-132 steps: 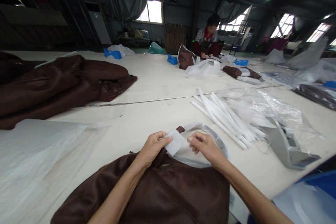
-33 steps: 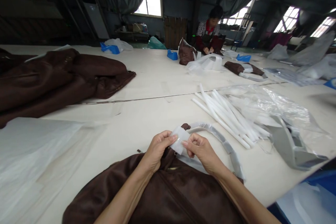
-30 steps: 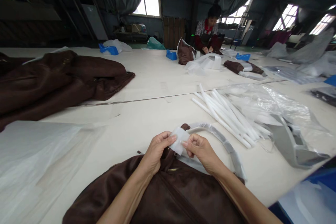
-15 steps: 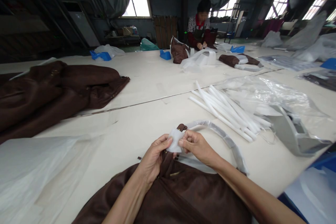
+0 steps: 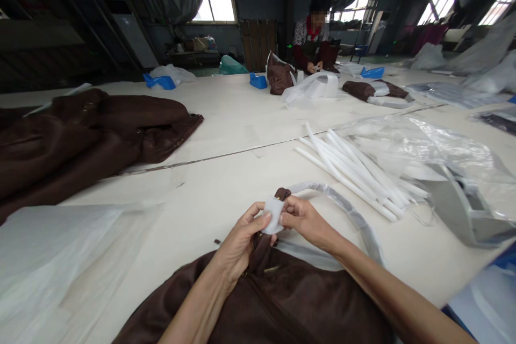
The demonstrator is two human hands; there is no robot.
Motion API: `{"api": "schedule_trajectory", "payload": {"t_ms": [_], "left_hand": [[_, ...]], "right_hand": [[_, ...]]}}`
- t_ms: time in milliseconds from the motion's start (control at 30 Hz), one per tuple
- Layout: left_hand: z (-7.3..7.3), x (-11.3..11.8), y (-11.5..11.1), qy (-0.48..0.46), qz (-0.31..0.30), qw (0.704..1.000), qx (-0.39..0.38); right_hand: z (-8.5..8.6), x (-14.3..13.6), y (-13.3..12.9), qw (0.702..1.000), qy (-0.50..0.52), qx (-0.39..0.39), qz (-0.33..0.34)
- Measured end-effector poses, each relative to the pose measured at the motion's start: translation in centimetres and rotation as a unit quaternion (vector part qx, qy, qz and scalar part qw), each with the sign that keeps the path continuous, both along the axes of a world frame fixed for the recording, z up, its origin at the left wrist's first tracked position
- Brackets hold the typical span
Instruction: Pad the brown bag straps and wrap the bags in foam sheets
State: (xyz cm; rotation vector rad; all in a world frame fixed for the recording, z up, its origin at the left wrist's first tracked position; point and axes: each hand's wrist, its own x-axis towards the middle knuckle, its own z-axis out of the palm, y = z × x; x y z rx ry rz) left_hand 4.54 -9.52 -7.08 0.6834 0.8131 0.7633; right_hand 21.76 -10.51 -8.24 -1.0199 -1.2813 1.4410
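Note:
A dark brown bag (image 5: 306, 301) lies in front of me, with a zip at its top. Its curved handle (image 5: 350, 207) is covered in pale wrapping and arcs away to the right. Around the brown strap end of the handle sits a small piece of white foam sheet (image 5: 273, 215). My left hand (image 5: 246, 234) is closed on the foam sheet from the left, thumb on its front. From the right, my right hand (image 5: 303, 219) pinches the edge of the same sheet. The strap inside the sheet is mostly hidden.
White foam tubes (image 5: 350, 172) lie beyond my right hand, beside clear plastic film (image 5: 443, 145) and a grey tape dispenser (image 5: 470, 207). Brown bags (image 5: 92, 134) are heaped at left, behind a translucent sheet (image 5: 60, 258). Across the table, a person (image 5: 312, 37) handles something small.
The foam sheet has been drawn closer around the strap and looks narrower, with both hands still on it. The whole view has shifted slightly.

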Motion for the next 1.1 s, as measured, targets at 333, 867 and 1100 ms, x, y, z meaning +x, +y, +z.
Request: {"api": "schedule_trajectory", "payload": {"t_ms": [333,867,1100], "left_hand": [[0.0,0.0,-0.1,0.006,0.007,1.0,-0.001],[0.5,0.3,-0.2,-0.004,-0.045,0.998,-0.033],[0.2,0.9,-0.7,0.013,-0.008,1.0,0.009]], "right_hand": [[-0.2,0.0,0.7,0.998,0.036,0.011,0.051],[-0.8,-0.6,0.5,0.994,-0.069,0.055,-0.058],[-1.7,-1.3,0.9,0.982,-0.097,0.084,-0.138]]}}
